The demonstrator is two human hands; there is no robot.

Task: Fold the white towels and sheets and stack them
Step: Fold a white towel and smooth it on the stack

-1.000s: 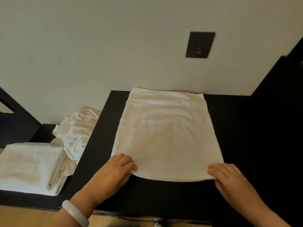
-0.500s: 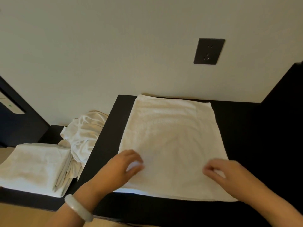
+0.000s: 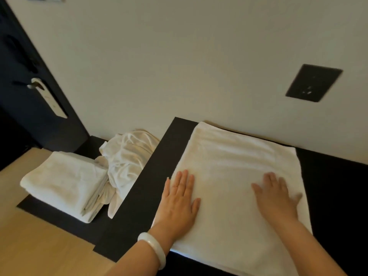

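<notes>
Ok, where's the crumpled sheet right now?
In the head view the crumpled sheet lies left of centre on the lower black ledge, between the folded stack and the raised counter.

left grip [image 3: 179, 202] and right grip [image 3: 276, 202] lie flat.

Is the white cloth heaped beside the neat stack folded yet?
Not folded. The cloth lies crumpled in loose wrinkles, touching the squared-off folded stack.
</notes>
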